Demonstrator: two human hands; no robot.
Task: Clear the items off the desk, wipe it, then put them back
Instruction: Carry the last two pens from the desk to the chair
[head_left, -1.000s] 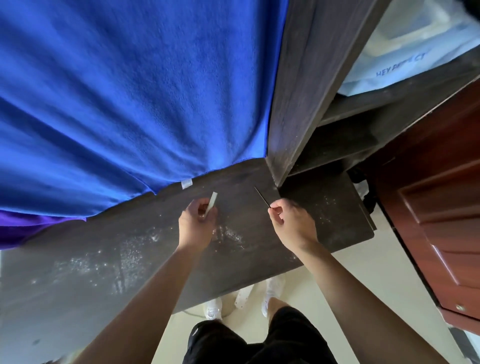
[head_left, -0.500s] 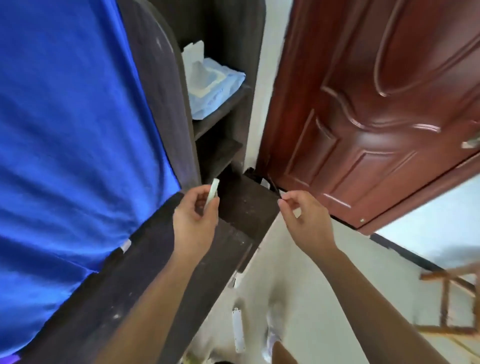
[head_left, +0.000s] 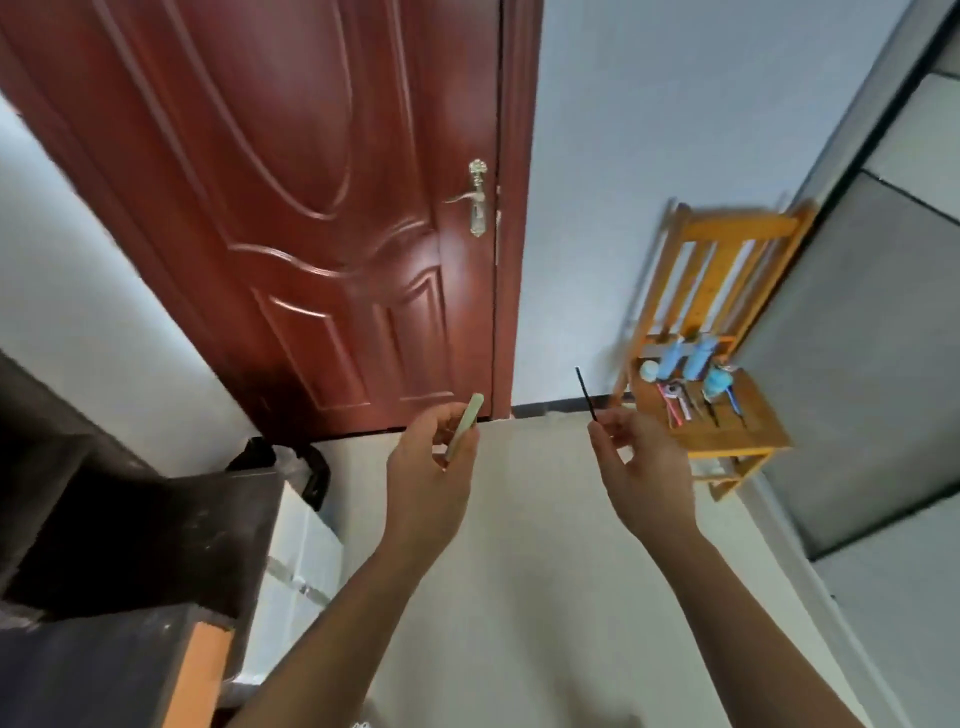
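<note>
My left hand pinches a small flat pale green stick, held up in front of me. My right hand pinches a thin black stick that points upward. Both hands are raised over the pale floor, away from the dark desk, whose corner shows at the lower left. A wooden chair at the right carries several small items on its seat: blue bottles, pens and tubes.
A closed red-brown door with a brass handle stands ahead. A black bag lies on the floor beside the desk corner. A grey wall panel rises to the right of the chair.
My view has swung right, away from the dusty desk and blue cloth toward the door and the chair. Both hands kept their sticks and moved off the desk into open air.
</note>
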